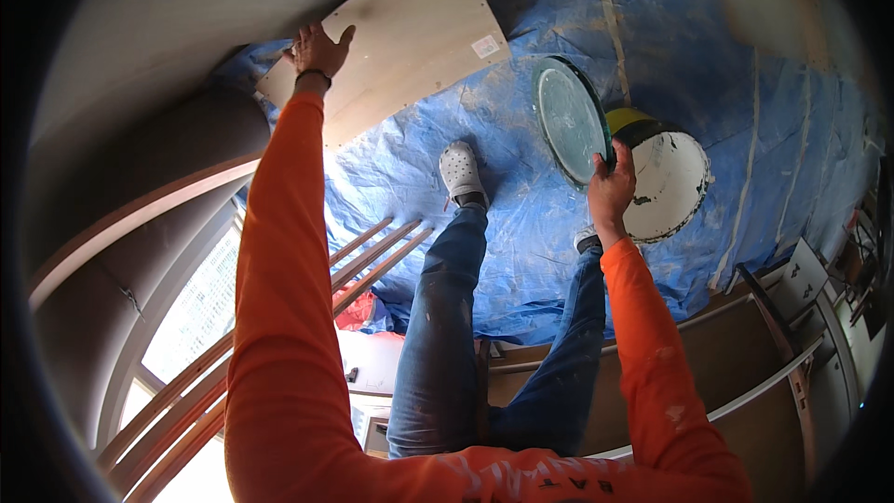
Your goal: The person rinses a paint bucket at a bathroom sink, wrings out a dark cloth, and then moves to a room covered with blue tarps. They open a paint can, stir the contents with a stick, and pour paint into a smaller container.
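My left hand (321,48) is stretched out with its fingers spread, over the edge of a pale plywood board (410,37); it appears to rest on the board, though contact is hard to confirm. My right hand (612,188) grips the rim of a round bucket lid (570,119), greenish grey with a darker edge. The lid is held tilted, beside a bucket (672,182) with a paint-marked white inside and a dark and yellow outer wall. Part of the bucket is hidden behind the lid and my hand.
A wrinkled blue tarp (521,289) covers the floor under my feet, one in a grey clog (459,170). Several wooden strips (372,265) slant past my left arm. A curved window (200,303) lies at left. Dark beams and rails (782,335) run along the lower right.
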